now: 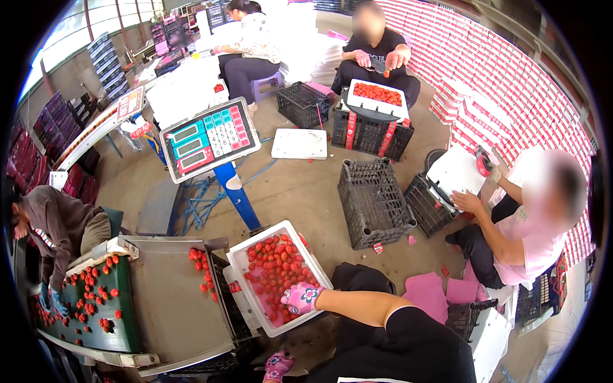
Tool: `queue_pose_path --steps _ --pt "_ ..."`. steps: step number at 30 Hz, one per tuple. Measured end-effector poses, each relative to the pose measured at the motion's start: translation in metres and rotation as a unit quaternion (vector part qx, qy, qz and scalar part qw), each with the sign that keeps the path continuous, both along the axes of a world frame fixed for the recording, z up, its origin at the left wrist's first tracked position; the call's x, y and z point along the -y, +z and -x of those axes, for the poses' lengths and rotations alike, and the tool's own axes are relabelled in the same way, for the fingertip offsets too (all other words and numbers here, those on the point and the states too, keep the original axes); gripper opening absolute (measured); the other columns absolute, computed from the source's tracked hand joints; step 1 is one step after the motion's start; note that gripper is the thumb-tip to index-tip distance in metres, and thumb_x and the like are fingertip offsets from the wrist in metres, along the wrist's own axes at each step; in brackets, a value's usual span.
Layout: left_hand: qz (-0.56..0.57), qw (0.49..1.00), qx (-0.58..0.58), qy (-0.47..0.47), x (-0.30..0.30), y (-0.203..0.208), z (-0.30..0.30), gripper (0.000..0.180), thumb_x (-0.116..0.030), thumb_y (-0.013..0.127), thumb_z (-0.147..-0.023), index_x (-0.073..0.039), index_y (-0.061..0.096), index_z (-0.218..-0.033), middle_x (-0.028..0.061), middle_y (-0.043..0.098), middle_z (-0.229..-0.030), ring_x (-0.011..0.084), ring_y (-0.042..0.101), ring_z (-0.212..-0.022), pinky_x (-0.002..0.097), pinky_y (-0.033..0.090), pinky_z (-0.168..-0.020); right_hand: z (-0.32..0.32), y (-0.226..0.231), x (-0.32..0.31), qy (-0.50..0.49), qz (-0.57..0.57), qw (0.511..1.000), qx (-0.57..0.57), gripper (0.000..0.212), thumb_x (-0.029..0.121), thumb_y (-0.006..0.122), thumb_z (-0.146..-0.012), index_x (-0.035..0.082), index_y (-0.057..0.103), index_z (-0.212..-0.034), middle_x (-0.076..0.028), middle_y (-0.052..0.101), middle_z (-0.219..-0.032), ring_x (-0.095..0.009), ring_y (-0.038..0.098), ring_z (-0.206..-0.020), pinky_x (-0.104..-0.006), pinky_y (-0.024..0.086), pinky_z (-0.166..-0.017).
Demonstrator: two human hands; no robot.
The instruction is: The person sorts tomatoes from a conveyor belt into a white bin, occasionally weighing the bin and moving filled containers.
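My right hand (301, 299), in a pink floral glove, reaches over the near rim of a white foam box (322, 271). Its fingers rest on small red tomatoes (271, 255) that cover much of the box's pink-lined bottom. No tomato shows lifted in that hand; its fingers look loosely spread. My left hand (279, 366), gloved alike, is low at the bottom edge, below the box and apart from it. How its fingers are set is too unclear to make out.
Left of the box, a metal chute (172, 287) joins a green conveyor belt (115, 319) with scattered tomatoes, where a person works. A scale display (211, 140) on a blue post stands beyond. Black crates (373, 204) sit ahead; seated people handle boxes (456, 169) at right.
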State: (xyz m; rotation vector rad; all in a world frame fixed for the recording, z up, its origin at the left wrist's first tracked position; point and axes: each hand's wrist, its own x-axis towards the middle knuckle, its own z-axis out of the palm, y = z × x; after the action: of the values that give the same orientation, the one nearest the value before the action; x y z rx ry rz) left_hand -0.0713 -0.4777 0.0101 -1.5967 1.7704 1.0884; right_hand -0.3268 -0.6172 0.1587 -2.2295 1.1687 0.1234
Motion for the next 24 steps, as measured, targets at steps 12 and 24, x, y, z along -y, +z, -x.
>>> queue_pose_path --steps 12,24 --pt "0.218 0.954 -0.206 0.014 -0.030 -0.036 -0.018 0.027 -0.038 0.056 -0.083 -0.014 0.064 -0.093 0.0137 0.062 -0.088 0.0310 0.060 -0.080 0.0421 0.049 -0.070 0.262 0.175 0.101 -0.249 0.097 0.906 0.328 0.038 0.030 0.050 -0.092 0.002 0.055 -0.117 -0.009 0.061 -0.110 -0.021 0.057 -0.102 -0.0335 0.046 -0.089" --pt "-0.022 1.000 -0.007 0.019 0.006 0.030 0.009 0.058 -0.048 0.053 -0.080 -0.014 0.051 -0.126 0.0124 0.052 -0.128 0.0291 0.049 -0.118 0.0395 0.040 -0.098 0.229 0.188 0.076 -0.428 0.420 0.704 0.380 0.044 0.006 0.058 -0.085 0.005 0.046 -0.126 -0.011 0.055 -0.116 -0.021 0.054 -0.105 -0.0322 0.042 -0.093"
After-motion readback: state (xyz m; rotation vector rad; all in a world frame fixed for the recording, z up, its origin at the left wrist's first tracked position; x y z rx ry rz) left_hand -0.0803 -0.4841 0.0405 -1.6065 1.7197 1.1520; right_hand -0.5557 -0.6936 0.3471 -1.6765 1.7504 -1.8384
